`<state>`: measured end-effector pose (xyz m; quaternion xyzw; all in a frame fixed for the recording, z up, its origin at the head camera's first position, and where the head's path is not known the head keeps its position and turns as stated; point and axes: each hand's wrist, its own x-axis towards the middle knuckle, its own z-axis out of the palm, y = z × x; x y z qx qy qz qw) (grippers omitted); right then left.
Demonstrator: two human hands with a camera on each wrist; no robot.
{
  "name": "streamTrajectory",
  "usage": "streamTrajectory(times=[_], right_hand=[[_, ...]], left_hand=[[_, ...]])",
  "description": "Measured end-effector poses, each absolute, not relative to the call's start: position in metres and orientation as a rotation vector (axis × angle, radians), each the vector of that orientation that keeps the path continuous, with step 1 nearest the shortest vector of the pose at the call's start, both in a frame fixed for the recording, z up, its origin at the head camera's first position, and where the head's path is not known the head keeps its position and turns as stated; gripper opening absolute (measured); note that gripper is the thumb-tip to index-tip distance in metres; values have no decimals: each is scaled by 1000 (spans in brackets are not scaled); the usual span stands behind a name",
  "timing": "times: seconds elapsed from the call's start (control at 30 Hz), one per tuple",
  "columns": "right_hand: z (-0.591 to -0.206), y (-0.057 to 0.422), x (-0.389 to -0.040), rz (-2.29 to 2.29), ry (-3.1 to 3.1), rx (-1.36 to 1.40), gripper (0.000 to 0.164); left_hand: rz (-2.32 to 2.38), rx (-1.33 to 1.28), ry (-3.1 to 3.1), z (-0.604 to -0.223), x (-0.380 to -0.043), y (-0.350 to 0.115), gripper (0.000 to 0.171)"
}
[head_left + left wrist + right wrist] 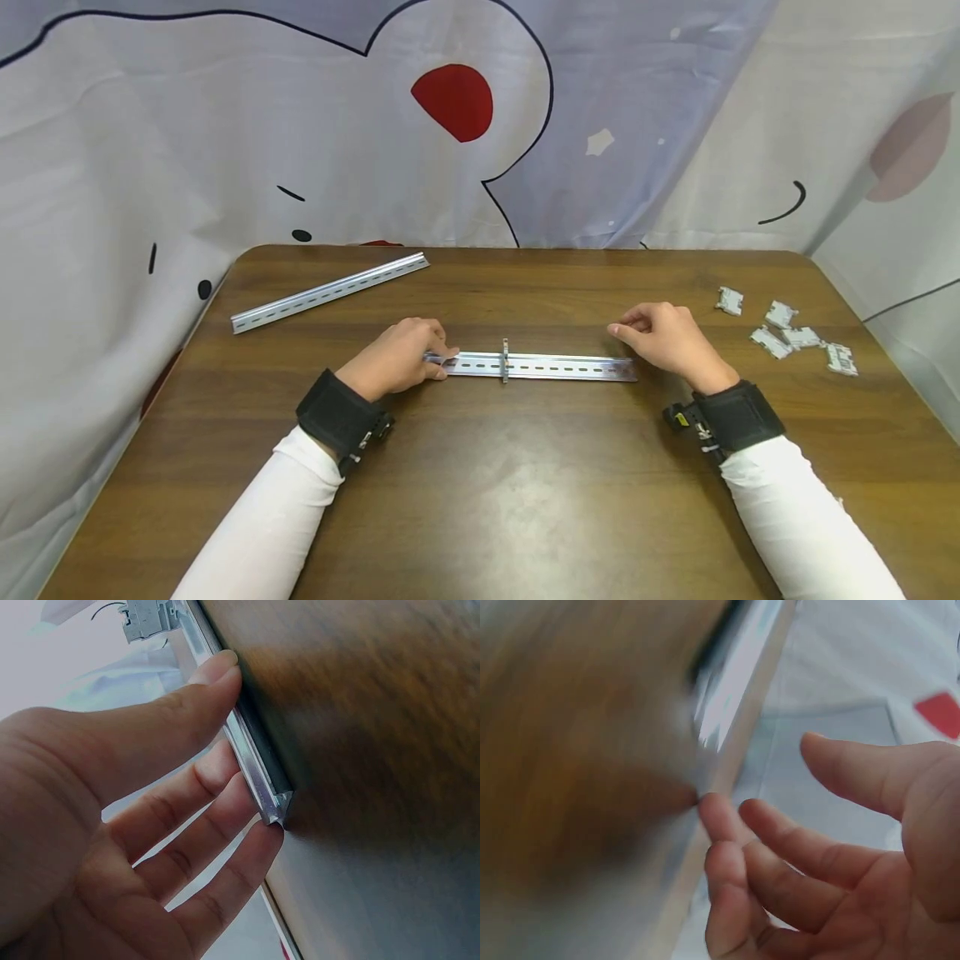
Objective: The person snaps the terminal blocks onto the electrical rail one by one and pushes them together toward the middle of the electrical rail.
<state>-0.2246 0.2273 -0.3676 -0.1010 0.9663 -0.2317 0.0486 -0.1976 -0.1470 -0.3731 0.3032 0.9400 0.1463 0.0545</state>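
Observation:
A slotted metal DIN rail [570, 367] lies crosswise at the middle of the table. My left hand [401, 357] grips its left end, the thumb on the near edge and the fingers on the far edge. In the left wrist view the rail's end [259, 776] shows between thumb and fingers. A thin grey terminal block [506, 363] stands across the rail, to the right of my left hand. Just beyond the rail's right end is my right hand [667, 340], fingers loosely bent with nothing between them. The right wrist view shows the rail [739, 682] apart from that thumb.
Another slotted rail [330, 292] lies slanted at the back left of the wooden table [495, 483]. Several loose terminal blocks [770, 342] are scattered at the right. A printed curtain [225, 142] hangs behind the back edge.

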Motion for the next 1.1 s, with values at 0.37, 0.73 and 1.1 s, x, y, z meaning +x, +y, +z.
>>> streamTrajectory(times=[0.37,0.73,1.1], right_hand=[[-361,328,-231,-565,2963,-20,77],[-362,387,-230,-543,3037,35,65],[-364,402,-226,-465,3045,98,55]], left_hand=[[457,943,2875,-374,-198,-150,30],[488,909,2853,-376,-199,-146,32],[497,894,2847,-374,-198,-146,34]])
